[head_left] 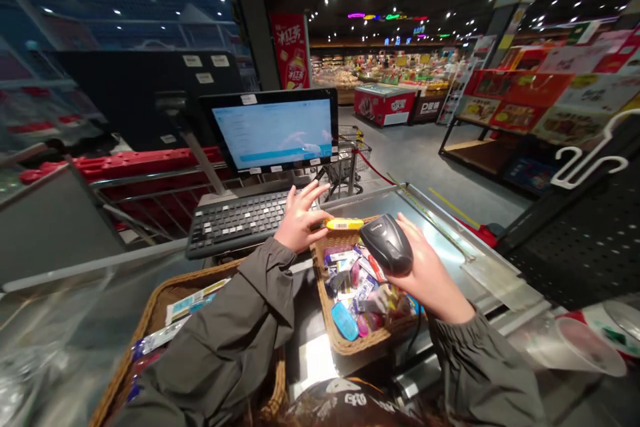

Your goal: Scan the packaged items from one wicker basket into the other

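Observation:
In my right hand (pixel 425 273) is a black barcode scanner (pixel 386 244), its head tilted to the left above a wicker basket (pixel 345 345). My left hand (pixel 303 217) pinches one end of a small yellow item with a barcode label (pixel 345 224), near the scanner's front. Its upper fingers stretch out past the right end of the black keyboard (pixel 240 217). Beneath the scanner, the basket is full of small packaged goods, among them a bright blue case (pixel 345 320). The scanner hides some of them. The yellow item's exact kind is unclear.
A lit monitor (pixel 275 130) stands behind the keyboard. Partly under my left sleeve, a second wicker basket (pixel 165 287) holds long packets. At the right are a clear plastic cup (pixel 575 347) and a white hanger (pixel 590 160). The metal counter (pixel 450 230) extends right of the full basket.

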Action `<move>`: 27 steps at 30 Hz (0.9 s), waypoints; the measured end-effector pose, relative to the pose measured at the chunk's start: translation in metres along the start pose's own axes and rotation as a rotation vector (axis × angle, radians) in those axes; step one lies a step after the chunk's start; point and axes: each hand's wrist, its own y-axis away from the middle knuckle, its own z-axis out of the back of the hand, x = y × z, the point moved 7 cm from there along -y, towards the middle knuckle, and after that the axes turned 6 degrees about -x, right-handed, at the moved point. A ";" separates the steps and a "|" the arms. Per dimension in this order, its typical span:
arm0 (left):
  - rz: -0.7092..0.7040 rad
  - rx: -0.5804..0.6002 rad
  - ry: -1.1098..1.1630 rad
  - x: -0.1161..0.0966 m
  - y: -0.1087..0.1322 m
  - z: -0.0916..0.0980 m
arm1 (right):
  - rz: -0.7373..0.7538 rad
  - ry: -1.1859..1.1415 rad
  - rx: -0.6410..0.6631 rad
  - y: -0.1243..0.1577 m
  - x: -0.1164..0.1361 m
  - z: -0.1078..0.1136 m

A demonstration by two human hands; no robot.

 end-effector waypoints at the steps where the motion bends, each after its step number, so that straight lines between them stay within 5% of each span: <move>1: 0.015 -0.020 -0.014 0.002 0.005 0.012 | 0.025 -0.003 0.010 -0.001 0.009 -0.003; 10: 0.061 -0.133 -0.164 0.017 0.056 0.092 | 0.211 -0.009 0.107 -0.007 0.091 -0.036; 27: 0.140 -0.218 -0.270 0.045 0.125 0.149 | 0.286 -0.064 0.227 0.005 0.166 -0.080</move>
